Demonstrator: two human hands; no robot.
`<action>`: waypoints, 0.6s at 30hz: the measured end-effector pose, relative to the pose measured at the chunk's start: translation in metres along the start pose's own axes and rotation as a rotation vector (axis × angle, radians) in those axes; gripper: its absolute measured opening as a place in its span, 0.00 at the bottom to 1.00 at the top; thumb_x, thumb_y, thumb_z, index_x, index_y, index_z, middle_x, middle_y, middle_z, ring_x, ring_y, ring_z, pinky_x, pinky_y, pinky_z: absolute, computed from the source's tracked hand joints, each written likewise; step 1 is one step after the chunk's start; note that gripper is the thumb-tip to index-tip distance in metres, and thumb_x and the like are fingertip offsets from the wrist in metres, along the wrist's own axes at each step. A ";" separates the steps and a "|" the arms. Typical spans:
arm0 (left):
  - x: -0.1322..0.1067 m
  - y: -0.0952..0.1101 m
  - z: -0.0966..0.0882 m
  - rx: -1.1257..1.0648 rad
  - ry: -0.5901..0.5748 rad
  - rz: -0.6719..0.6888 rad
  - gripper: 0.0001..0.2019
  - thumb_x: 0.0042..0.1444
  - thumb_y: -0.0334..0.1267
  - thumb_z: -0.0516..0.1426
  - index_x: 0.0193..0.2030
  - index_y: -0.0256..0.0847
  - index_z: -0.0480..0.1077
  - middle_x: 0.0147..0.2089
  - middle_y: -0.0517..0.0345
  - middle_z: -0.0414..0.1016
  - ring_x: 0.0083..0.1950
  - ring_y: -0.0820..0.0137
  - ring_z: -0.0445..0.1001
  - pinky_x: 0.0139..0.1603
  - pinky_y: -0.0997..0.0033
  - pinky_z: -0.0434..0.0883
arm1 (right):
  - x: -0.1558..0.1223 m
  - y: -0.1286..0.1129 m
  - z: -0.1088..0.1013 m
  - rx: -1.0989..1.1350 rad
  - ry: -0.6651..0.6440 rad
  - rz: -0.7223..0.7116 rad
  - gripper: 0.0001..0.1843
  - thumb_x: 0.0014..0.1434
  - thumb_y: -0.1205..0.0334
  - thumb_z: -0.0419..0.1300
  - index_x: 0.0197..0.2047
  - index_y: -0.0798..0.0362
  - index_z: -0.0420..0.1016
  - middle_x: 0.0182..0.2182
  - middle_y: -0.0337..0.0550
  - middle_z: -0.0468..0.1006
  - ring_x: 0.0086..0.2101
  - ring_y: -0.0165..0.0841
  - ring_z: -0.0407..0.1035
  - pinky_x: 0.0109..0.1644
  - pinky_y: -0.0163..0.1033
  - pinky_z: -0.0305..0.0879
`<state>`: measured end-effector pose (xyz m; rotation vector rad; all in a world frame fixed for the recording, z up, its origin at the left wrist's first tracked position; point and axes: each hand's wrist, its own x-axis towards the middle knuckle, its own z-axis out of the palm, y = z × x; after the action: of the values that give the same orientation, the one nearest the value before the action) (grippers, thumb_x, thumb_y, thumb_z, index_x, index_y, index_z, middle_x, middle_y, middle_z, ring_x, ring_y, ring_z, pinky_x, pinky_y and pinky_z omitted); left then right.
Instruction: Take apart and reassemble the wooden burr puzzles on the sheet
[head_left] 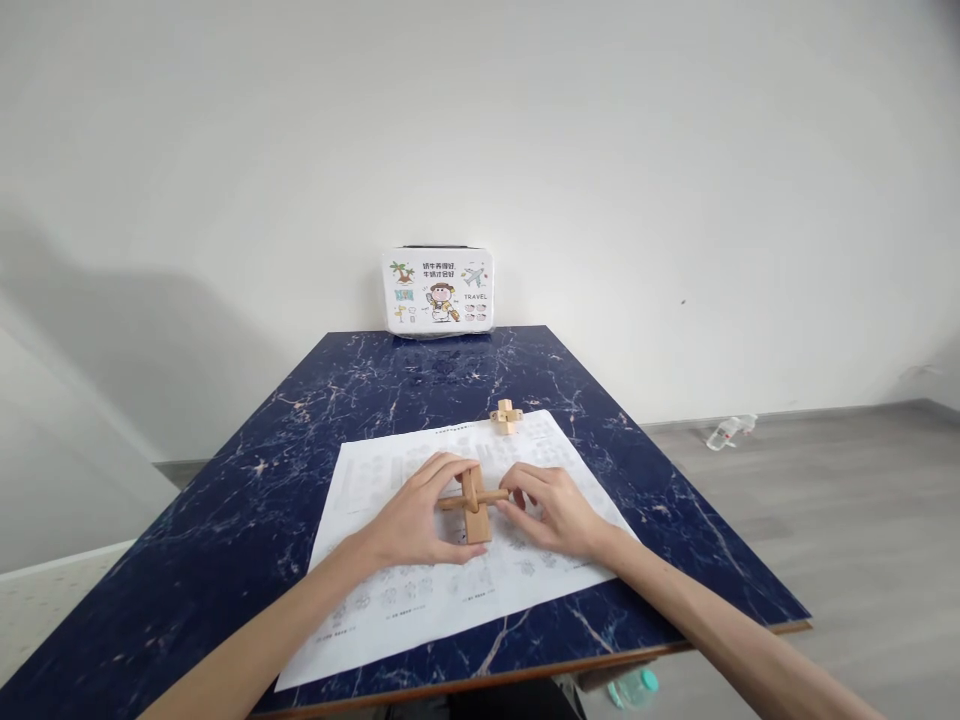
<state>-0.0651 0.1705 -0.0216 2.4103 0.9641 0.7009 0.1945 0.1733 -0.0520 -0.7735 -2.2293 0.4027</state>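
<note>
Over a printed sheet [352,520], my left hand [424,510] grips a wooden interlocking puzzle [478,527] between thumb and fingers at its top and bottom ends. The puzzle is made of crossed light-brown wooden pieces. My right hand [551,508] pinches the end of the rod that sticks out of its right side. A second, smaller wooden puzzle [506,417], shaped like a cross of pale blocks, rests at the far edge of the sheet. Small diagrams cover the paper, partly hidden by my hands.
The table [442,385] has a dark blue marbled top. At its far end a white case [439,290] with cartoon prints stands against the wall. A clear plastic bottle [726,432] lies on the floor to the right; another bottle [634,688] is below the near edge.
</note>
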 end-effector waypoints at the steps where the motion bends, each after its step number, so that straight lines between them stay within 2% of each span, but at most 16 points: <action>1: 0.000 -0.001 0.000 -0.003 0.007 0.005 0.42 0.49 0.51 0.71 0.68 0.50 0.60 0.63 0.48 0.68 0.63 0.52 0.70 0.62 0.48 0.73 | 0.000 0.000 0.001 -0.006 0.016 0.004 0.05 0.70 0.60 0.57 0.41 0.51 0.71 0.31 0.39 0.73 0.27 0.30 0.66 0.34 0.37 0.61; 4: -0.001 -0.002 0.001 0.004 0.028 0.009 0.42 0.50 0.52 0.71 0.69 0.51 0.59 0.64 0.48 0.67 0.64 0.52 0.69 0.63 0.47 0.72 | 0.001 -0.001 0.002 0.007 0.035 0.035 0.06 0.71 0.60 0.58 0.40 0.51 0.71 0.30 0.38 0.73 0.26 0.29 0.66 0.33 0.37 0.60; 7: -0.002 -0.002 0.004 0.029 0.028 -0.016 0.43 0.49 0.53 0.71 0.69 0.50 0.58 0.65 0.47 0.67 0.65 0.51 0.69 0.64 0.45 0.72 | 0.001 -0.002 0.001 0.035 0.003 0.049 0.06 0.70 0.60 0.58 0.40 0.51 0.71 0.30 0.36 0.72 0.26 0.29 0.66 0.33 0.36 0.60; 11: -0.002 0.001 0.006 0.039 0.040 -0.061 0.44 0.49 0.53 0.71 0.70 0.50 0.58 0.66 0.46 0.66 0.66 0.50 0.68 0.65 0.45 0.71 | 0.002 -0.002 -0.002 0.045 -0.050 0.030 0.07 0.73 0.60 0.56 0.42 0.51 0.71 0.34 0.39 0.73 0.28 0.30 0.66 0.35 0.36 0.61; 15: -0.002 0.002 0.003 -0.023 -0.001 -0.066 0.42 0.50 0.53 0.71 0.69 0.50 0.60 0.66 0.47 0.66 0.65 0.52 0.70 0.63 0.48 0.74 | 0.003 -0.001 -0.004 0.063 -0.102 0.004 0.10 0.75 0.58 0.53 0.43 0.51 0.72 0.34 0.40 0.73 0.30 0.31 0.66 0.35 0.36 0.60; 18: -0.002 -0.001 0.001 -0.034 -0.007 -0.075 0.41 0.51 0.55 0.70 0.69 0.51 0.61 0.66 0.47 0.67 0.65 0.51 0.70 0.63 0.46 0.73 | 0.002 -0.002 -0.004 0.082 -0.109 0.004 0.10 0.75 0.59 0.53 0.43 0.51 0.72 0.33 0.39 0.73 0.29 0.31 0.65 0.35 0.36 0.59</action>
<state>-0.0664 0.1692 -0.0235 2.3328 1.0258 0.6767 0.1953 0.1738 -0.0473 -0.7286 -2.2966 0.5465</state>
